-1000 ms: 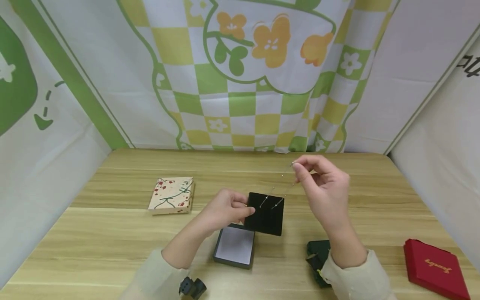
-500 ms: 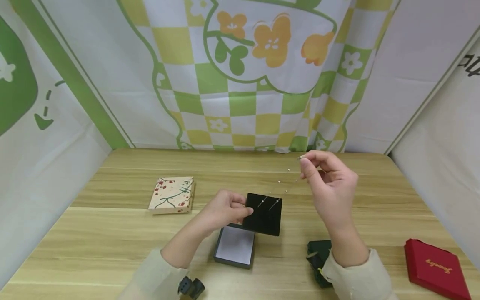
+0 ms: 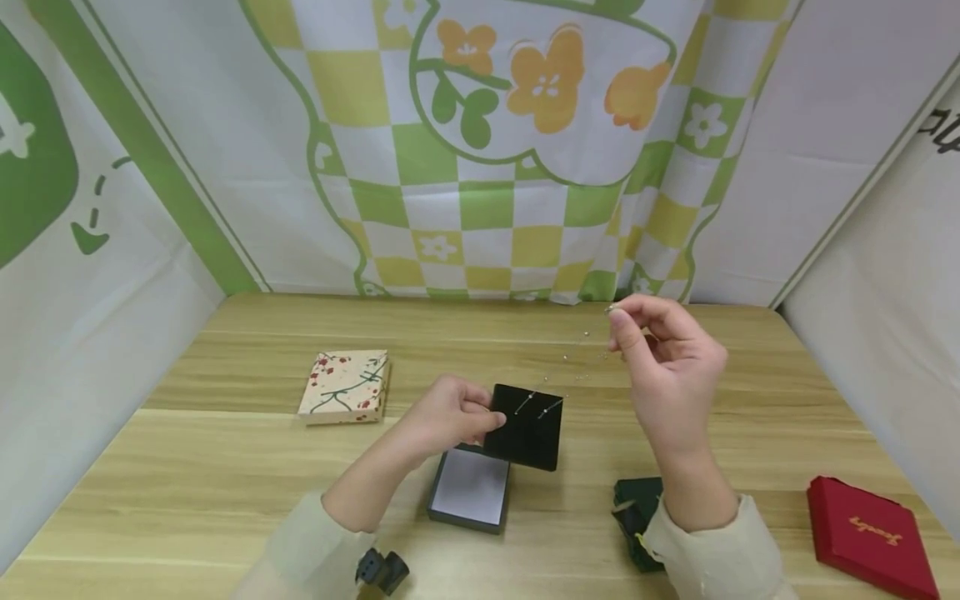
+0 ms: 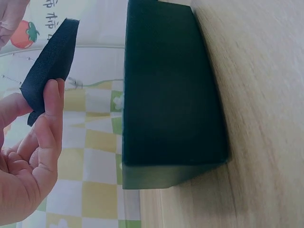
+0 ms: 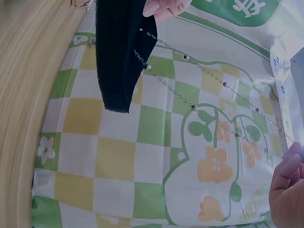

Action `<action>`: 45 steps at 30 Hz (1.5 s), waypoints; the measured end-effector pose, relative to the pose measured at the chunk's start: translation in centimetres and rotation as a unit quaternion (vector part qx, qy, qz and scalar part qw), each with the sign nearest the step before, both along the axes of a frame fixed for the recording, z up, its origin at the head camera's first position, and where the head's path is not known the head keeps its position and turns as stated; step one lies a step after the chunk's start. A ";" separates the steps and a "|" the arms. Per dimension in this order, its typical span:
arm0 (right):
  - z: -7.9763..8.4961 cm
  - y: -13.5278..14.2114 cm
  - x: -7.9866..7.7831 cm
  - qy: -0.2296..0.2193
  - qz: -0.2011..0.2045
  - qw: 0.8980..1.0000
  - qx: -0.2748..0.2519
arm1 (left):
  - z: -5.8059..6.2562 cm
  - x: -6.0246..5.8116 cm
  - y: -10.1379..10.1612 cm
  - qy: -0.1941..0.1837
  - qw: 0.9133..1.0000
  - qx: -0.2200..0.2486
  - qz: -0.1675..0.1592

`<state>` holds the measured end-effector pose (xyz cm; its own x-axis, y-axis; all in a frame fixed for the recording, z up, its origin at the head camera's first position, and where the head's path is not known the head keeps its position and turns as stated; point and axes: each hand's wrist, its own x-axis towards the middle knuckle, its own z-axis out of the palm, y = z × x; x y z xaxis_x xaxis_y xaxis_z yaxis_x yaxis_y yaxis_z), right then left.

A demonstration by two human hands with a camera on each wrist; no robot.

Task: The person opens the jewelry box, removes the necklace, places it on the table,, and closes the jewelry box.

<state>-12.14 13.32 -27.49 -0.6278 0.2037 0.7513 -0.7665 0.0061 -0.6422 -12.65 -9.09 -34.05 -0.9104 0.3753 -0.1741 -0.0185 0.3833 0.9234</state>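
Left hand (image 3: 453, 412) pinches the black pad (image 3: 528, 437), right hand (image 3: 675, 358) pinches the chain (image 5: 224, 84) off the pad's 1 o'clock. Easy on tension, can't really see how it's anchored.

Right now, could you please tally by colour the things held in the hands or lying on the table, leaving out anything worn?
Cream: 1 (floral box)
Red: 1 (red box)
Dark green: 2 (open box; partly hidden item)
Black: 1 (pad)
Silver: 1 (necklace)
Total: 6
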 end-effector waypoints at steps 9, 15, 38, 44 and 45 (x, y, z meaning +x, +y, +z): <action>0.6 -0.2 0.4 0.027 -0.003 1.000 0.005 | 0.2 0.1 -0.1 -0.002 1.000 -0.011 0.015; 0.9 -0.2 0.7 0.042 0.006 0.999 0.002 | 0.0 -0.1 -0.1 -0.009 1.000 -0.009 0.016; 0.8 0.2 0.4 0.066 -0.009 0.993 -0.101 | -0.3 -0.6 -0.8 -0.034 0.999 0.006 0.022; 0.9 0.5 0.1 0.040 -0.014 0.992 -0.123 | -0.3 -0.6 -1.3 -0.030 0.999 0.000 0.022; 0.9 0.5 0.0 0.034 -0.012 0.991 -0.127 | -0.3 -0.6 -1.4 -0.030 0.999 -0.001 0.022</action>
